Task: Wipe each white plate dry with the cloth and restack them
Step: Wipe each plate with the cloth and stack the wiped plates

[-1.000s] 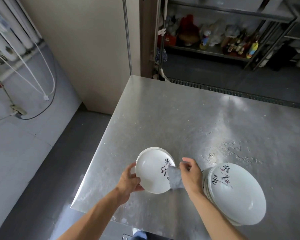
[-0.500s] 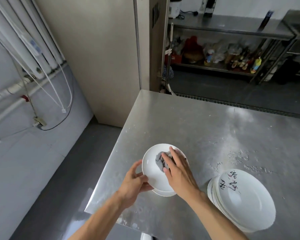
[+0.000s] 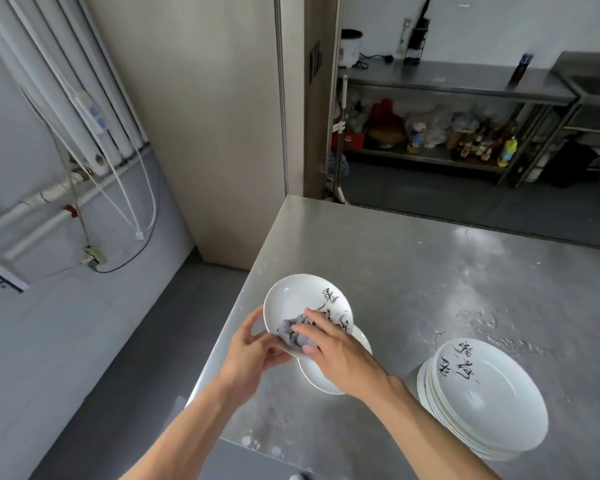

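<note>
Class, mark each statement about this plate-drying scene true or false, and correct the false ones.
1. The left hand grips the held plate by its rim. True.
2. The right hand holds a grey cloth against that plate's inside. True.
3. The stack of plates stands to the person's left. False: it stands to the right, on the steel table.
4. The plates are plain, without markings. False: dark brush writing shows on them.
5. A second plate lies on the table beneath the held one. True.
</note>
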`<state>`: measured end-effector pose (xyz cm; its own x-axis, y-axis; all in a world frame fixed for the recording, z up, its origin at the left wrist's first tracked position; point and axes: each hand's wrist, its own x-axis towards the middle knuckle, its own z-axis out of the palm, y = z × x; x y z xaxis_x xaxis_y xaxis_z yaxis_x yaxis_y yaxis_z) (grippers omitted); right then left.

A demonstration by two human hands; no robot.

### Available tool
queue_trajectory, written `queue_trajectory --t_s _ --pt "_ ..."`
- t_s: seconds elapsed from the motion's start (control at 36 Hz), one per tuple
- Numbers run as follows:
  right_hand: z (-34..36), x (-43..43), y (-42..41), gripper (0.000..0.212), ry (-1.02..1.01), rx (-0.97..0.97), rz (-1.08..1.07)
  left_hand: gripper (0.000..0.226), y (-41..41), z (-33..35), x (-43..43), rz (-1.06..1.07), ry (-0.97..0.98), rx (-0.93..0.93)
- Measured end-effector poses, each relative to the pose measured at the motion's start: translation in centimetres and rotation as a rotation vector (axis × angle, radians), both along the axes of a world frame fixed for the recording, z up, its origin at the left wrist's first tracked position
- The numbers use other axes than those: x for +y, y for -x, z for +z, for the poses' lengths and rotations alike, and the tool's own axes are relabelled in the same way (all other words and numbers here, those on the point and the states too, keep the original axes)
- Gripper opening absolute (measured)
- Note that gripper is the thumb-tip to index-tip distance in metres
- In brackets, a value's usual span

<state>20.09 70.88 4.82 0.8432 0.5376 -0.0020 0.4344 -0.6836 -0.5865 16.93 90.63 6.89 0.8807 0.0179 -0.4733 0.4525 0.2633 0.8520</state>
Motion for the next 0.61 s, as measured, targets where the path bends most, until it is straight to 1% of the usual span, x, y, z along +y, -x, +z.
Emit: queue_trajectory --t_s 0.14,0.22,0.31,0.33,0.42,0.5,0.56,0.61 --pt "0.1 -1.5 -0.4 0.037 0.126 -0.145 -0.033 0.064 0.7 -0.1 0.2 0.028 -0.008 0.013" --pt "0.3 -1.9 -0.7 0.036 0.180 -0.239 -0.171 0.062 1.3 0.0 -0.1 0.017 0.000 0.011" --pt "0.8 -1.9 -0.9 0.040 0.113 -0.175 -0.325 0.061 2.0 0.4 -0.4 -0.023 0.011 -0.001" --pt "1.0 -1.8 -1.0 0.044 0.114 -0.137 -0.351 0.061 2.2 0.6 -0.6 -0.041 0.009 -0.007" --pt "1.5 -1.4 -1.5 0.061 0.153 -0.140 -0.405 0.062 2.8 1.3 -1.1 -0.083 0.004 -0.020" --pt "2.2 -0.4 -1.6 0.069 0.098 -0.108 -0.407 0.064 3.0 1.9 -1.7 -0.088 -0.011 -0.035" --pt "2.5 0.2 -1.6 0.070 0.042 -0.135 -0.354 0.064 3.0 2.4 -2.0 -0.087 -0.024 -0.051" --pt "2.7 0.8 -1.6 0.076 -0.002 -0.141 -0.287 0.066 2.9 2.9 -2.3 -0.089 -0.039 -0.071"
